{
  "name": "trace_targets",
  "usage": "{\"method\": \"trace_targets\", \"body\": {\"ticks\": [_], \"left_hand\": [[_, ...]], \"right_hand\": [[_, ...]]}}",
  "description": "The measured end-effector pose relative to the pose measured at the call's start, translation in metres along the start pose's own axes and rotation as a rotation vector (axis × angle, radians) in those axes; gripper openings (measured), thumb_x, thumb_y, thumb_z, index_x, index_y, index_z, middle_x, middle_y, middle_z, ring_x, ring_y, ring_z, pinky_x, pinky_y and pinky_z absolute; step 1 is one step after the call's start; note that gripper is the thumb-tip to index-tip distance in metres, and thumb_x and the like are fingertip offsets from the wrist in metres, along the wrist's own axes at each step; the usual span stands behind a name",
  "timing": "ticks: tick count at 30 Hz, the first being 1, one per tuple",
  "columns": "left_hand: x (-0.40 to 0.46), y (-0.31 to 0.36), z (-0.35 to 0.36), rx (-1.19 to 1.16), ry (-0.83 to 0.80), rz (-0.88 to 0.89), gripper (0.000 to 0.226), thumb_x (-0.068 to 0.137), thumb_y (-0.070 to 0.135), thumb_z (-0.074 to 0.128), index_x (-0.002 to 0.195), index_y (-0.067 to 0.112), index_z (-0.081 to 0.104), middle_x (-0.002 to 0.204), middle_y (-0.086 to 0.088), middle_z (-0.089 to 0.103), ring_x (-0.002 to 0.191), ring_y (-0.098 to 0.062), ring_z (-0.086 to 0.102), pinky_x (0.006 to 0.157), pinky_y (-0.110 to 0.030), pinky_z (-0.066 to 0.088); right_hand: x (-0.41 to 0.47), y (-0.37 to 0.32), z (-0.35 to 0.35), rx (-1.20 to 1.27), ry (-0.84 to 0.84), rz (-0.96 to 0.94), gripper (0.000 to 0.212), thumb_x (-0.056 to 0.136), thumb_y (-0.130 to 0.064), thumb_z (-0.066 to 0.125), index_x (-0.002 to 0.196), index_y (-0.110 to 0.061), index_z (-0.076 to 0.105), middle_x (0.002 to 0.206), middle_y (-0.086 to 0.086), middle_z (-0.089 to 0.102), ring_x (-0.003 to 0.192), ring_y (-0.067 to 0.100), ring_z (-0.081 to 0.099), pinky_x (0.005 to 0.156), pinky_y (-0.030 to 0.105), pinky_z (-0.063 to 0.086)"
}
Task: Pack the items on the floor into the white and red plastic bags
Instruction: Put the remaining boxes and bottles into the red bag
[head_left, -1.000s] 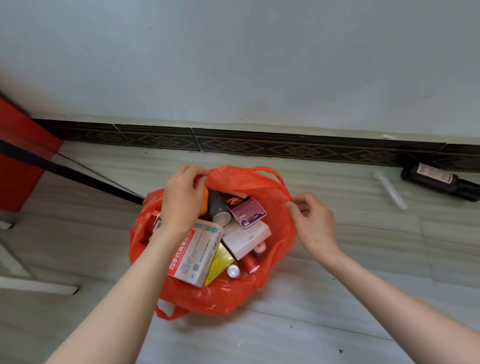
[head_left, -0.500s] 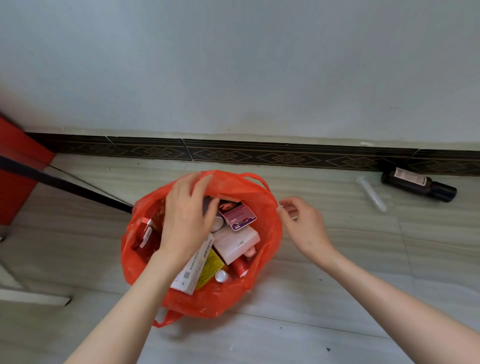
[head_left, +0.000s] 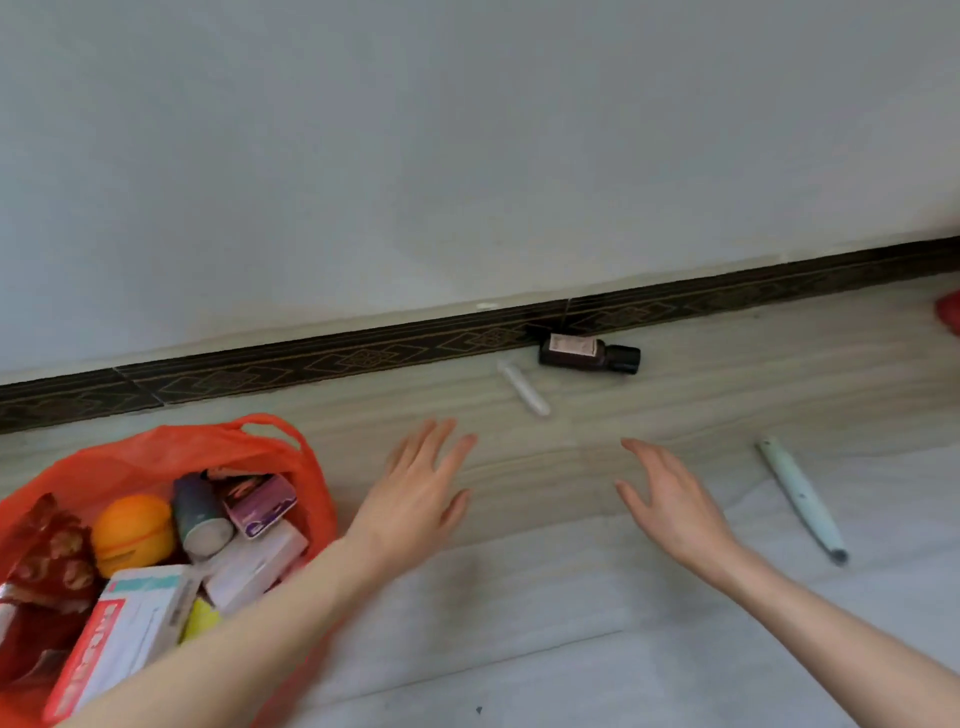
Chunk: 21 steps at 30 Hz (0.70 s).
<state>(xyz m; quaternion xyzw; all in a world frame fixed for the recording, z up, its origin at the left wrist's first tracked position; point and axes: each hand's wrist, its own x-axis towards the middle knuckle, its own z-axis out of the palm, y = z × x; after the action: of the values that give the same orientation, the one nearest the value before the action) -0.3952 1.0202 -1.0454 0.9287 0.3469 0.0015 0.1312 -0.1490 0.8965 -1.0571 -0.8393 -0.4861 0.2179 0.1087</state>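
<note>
Head view, only one avail. Red plastic bag sits on the floor at lower left, mouth open, packed w/ boxes, an orange round item, a grey-capped dark canister, a purple box and a white-and-red carton. White bag not in view.

Left hand is beside the bag's right edge, above the floor, fingers straight and spread, holding nothing. Right hand is to its right, likewise spread w/ nothing in it. Neither grip touches an item.

Loose items left on the floor: dark brown bottle lying on its side against the skirting; small clear tube just beside it, nearer the hands; pale green pen-shaped item to the right of the right hand. Red scrap at far right edge, unidentifiable.

Risks, judged: bottle and tube are round and lie flat, so a careless reach could roll them along the skirting. Tube is near-transparent against the pale floor, easy to overlook. Bag looks nearly full; further items may slide out or strain the thin handles if forced in.

Writing: carton carries red-panel print, bottle has a pale label; both too blurred to read. No brand legible.
</note>
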Motion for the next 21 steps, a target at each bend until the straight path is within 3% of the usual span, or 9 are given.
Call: {"method": "trace_targets", "body": {"ticks": [3,6,8,13,17,21], "left_hand": [[0.033,0.033,0.043,-0.066,-0.049,-0.031,0.053,0.085,0.035,0.038,0.134,0.013,0.039,0.139,-0.021,0.042,0.127,-0.041,0.041,0.101,-0.049,0.037],[0.068,0.054,0.083,-0.1,-0.156,-0.08,0.057,0.094,0.029,0.04,0.145,0.019,0.017,0.155,-0.011,0.009,0.142,-0.032,0.008,0.114,-0.041,0.013],[0.091,0.062,0.098,-0.099,-0.189,-0.106,0.059,0.095,0.03,0.039,0.146,0.022,0.01,0.156,-0.009,0.0,0.142,-0.03,0.001,0.115,-0.041,0.011],[0.14,0.067,0.108,-0.107,-0.19,-0.099,0.061,0.095,0.028,0.038,0.147,0.021,0.006,0.156,-0.007,-0.004,0.142,-0.031,-0.002,0.115,-0.043,0.009],[0.167,0.06,0.113,-0.055,-0.228,-0.113,0.061,0.096,0.032,0.035,0.147,0.018,0.004,0.156,-0.008,-0.007,0.141,-0.033,-0.009,0.116,-0.043,0.005],[0.167,0.059,0.121,-0.045,-0.153,-0.108,0.049,0.096,0.026,0.039,0.139,0.004,0.03,0.148,-0.018,0.019,0.139,-0.04,0.0,0.116,-0.045,0.01]], "right_hand": [[-0.006,0.071,0.0,-0.088,0.029,0.134,0.051,0.09,-0.021,0.053,0.137,-0.007,0.038,0.136,0.016,0.046,0.126,0.034,0.042,0.103,0.039,0.037],[-0.008,0.128,0.006,-0.13,0.111,0.263,0.05,0.086,-0.015,0.059,0.131,0.0,0.045,0.131,0.023,0.049,0.121,0.041,0.045,0.101,0.045,0.037],[-0.009,0.153,0.008,-0.181,0.119,0.395,0.054,0.088,-0.018,0.056,0.136,-0.002,0.038,0.139,0.022,0.041,0.126,0.039,0.039,0.104,0.044,0.033],[0.002,0.191,0.007,-0.143,0.144,0.563,0.059,0.09,-0.018,0.05,0.14,0.002,0.025,0.141,0.024,0.035,0.125,0.041,0.036,0.101,0.045,0.033],[0.016,0.2,0.007,-0.051,0.166,0.604,0.045,0.092,-0.011,0.046,0.133,0.004,0.035,0.123,0.029,0.046,0.111,0.043,0.043,0.09,0.046,0.038],[0.022,0.193,0.012,0.057,0.278,0.599,0.034,0.089,-0.007,0.05,0.12,0.006,0.046,0.115,0.028,0.05,0.106,0.042,0.046,0.088,0.044,0.036]]}}
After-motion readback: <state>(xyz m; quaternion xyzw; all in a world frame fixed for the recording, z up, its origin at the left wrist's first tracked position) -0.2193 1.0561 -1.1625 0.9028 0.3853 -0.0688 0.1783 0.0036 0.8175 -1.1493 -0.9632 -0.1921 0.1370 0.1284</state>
